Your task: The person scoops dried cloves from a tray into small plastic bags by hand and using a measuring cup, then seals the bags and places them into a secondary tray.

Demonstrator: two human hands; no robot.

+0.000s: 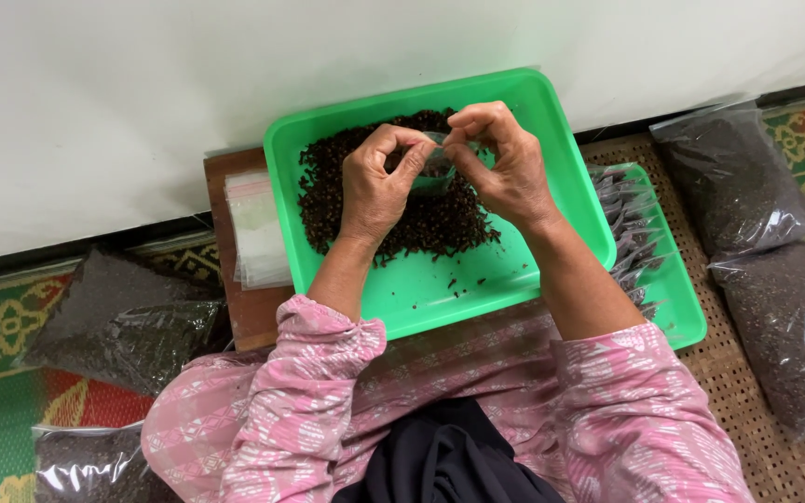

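Over the green tray [514, 270], a small clear pouch [436, 166] is pinched at its mouth between the left hand [376, 191] and the right hand [505, 168], both closed on it. A heap of cloves [421, 219] is left loose; filled pouches [628, 224] are stacked in a second tray, empty ones [255, 228] on a board. Big sacks [733, 177] lie on patterned matting by a white wall.

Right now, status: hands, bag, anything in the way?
Left hand and right hand both pinch a small clear bag. Held over the dark spice pile in the green tray. Nothing in the way.
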